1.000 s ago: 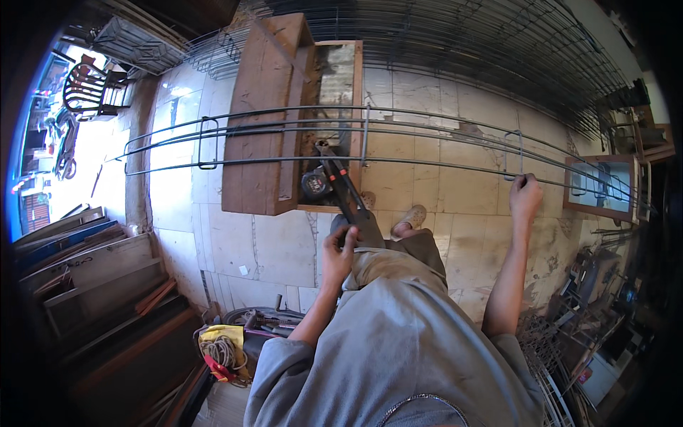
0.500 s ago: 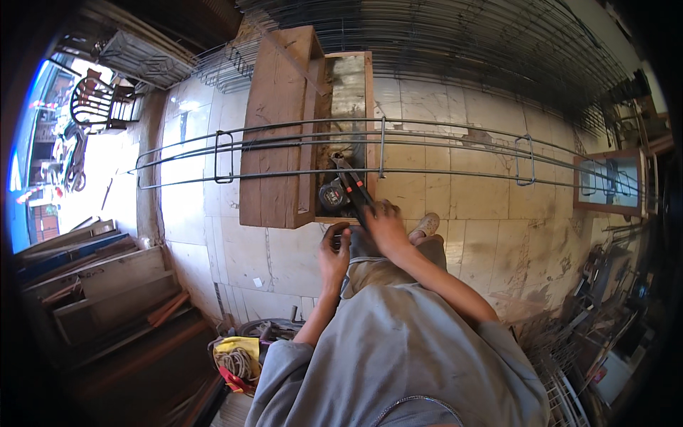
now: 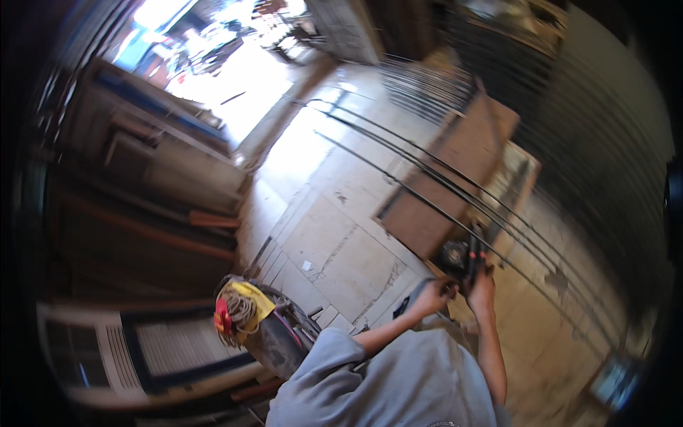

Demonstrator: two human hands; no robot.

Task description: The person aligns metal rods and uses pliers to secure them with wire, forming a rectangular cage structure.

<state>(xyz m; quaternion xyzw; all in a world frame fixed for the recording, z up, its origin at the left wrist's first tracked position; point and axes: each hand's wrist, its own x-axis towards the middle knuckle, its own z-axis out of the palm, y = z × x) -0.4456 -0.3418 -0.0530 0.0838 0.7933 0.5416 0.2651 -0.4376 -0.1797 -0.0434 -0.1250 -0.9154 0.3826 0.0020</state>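
My right hand (image 3: 482, 286) is closed round the dark handles of a pair of pincers (image 3: 476, 250), which have red bands. Their head points away from me, over the wooden box under the bars. Right beside the pincers sits a black tape measure (image 3: 453, 254) at the box's near end. My left hand (image 3: 437, 292) is just left of the right one, its fingers curled together; blur hides whether anything is in them. A long cage of thin steel bars (image 3: 416, 158) lies across the brown wooden box (image 3: 445, 192).
A bag with coiled rope (image 3: 242, 309) and yellow and red cloth stands to my left by a dark wheel. Stacked boards (image 3: 163, 164) line the left side. Steel mesh (image 3: 427, 89) leans beyond the box. Pale tiles (image 3: 334, 249) cover the floor.
My view has swung left and tilted, so the box, bars and hands now appear further right. Both hands stay close together at the near end of the box, the right still on the pincers.
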